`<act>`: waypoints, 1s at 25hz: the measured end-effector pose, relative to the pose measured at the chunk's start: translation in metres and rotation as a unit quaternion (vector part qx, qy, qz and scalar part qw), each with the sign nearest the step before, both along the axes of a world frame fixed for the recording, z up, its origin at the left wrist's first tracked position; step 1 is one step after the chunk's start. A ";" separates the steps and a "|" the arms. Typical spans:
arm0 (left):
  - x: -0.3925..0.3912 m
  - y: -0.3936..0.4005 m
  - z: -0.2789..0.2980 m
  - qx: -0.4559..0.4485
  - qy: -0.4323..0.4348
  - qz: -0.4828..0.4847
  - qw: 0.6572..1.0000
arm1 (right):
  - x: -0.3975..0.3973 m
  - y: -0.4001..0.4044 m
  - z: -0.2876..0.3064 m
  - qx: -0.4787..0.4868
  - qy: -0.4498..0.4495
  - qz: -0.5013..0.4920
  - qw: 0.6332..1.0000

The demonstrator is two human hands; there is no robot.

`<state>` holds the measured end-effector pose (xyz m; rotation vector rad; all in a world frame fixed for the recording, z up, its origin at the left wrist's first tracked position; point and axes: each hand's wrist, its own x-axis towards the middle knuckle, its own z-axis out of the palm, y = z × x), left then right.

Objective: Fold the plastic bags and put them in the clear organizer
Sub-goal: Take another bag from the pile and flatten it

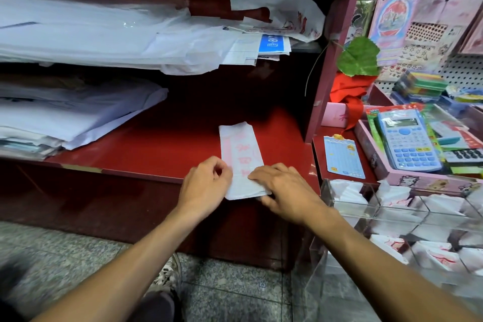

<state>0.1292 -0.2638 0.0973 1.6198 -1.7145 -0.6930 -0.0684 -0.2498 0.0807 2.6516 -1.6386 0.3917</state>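
Partly hidden plastic bag [240, 157], left hand [206, 185] pinching its edge, right hand [285, 191] flat, fingertips covering its near end

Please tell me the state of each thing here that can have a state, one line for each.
plastic bag: folded into a long strip, flat on the red shelf
left hand: pinches the bag's near left edge
right hand: fingers flat, pressing the bag's near end
clear organizer: open-topped, folded bags inside
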 end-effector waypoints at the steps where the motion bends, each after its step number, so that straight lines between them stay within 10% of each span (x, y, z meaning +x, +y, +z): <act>1: 0.007 -0.002 -0.001 -0.069 -0.059 -0.044 0.995 | -0.001 -0.001 -0.001 -0.004 -0.027 -0.002 1.000; 6: 0.030 -0.007 -0.023 -0.122 -0.205 -0.253 0.937 | -0.003 -0.004 -0.006 0.004 -0.166 -0.029 0.986; 17: 0.023 -0.014 -0.023 -0.098 0.053 -0.072 0.991 | -0.002 -0.010 0.002 0.083 -0.362 -0.134 0.919; 25: 0.013 -0.015 -0.020 -0.091 0.017 -0.017 0.996 | 0.007 -0.018 0.004 0.083 -0.328 -0.185 0.923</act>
